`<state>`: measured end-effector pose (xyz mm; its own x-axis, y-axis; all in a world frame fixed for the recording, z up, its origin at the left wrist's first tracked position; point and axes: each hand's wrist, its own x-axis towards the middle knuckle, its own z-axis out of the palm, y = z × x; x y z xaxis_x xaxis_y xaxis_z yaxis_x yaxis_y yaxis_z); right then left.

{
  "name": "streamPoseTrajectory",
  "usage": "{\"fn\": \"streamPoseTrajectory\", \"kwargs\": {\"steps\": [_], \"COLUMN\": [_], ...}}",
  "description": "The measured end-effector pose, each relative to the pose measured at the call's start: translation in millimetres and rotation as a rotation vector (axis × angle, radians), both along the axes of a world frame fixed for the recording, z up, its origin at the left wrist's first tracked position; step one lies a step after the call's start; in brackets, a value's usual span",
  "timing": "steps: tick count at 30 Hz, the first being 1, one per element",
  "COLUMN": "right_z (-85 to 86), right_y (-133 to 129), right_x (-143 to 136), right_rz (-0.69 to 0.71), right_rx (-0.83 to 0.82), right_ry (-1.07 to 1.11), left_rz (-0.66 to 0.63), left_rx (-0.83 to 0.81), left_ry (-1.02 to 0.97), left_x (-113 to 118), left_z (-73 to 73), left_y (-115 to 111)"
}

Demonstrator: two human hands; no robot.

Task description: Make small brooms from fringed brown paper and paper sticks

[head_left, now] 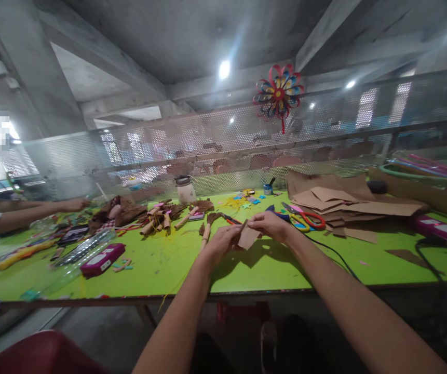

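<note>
Between my two hands, over the front part of the green table (161, 275), is a small piece of brown paper (248, 238). My left hand (222, 241) grips its left side, fingers closed. My right hand (272, 224) pinches its upper right edge. The paper looks folded or bent along the top left. Just left of my left hand lies a small brown paper roll with a frayed end (206, 228). Red-handled scissors (313, 220) rest beyond my right hand, beside a yellow-and-blue handled tool (300, 224).
Brown paper sheets (343, 202) are stacked at the right, near a purple power strip (443, 231) with a black cable. Another purple power strip (102, 259) and a plastic bottle (85, 252) lie left. A jar (185, 190) stands behind. A co-worker's arm (32, 212) reaches in from the left.
</note>
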<state>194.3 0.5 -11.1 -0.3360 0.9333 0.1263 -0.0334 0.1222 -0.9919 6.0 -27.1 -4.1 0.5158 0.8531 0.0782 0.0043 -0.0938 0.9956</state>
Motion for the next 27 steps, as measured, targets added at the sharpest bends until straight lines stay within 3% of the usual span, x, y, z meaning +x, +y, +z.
{"fn": "streamPoseTrajectory", "kwargs": {"steps": [18, 27], "right_z": [0.2, -4.2], "right_y": [-2.1, 0.6], "right_x": [0.3, -1.1], "right_rz": [0.065, 0.041], "right_rx": [-0.025, 0.009], "right_ry": [-0.070, -0.053], "left_rz": [-0.045, 0.081], "left_rx": [-0.113, 0.252], "left_ry": [0.004, 0.310], "left_x": [-2.4, 3.1], "left_z": [0.5, -11.4], "left_y": [0.3, 9.5]}}
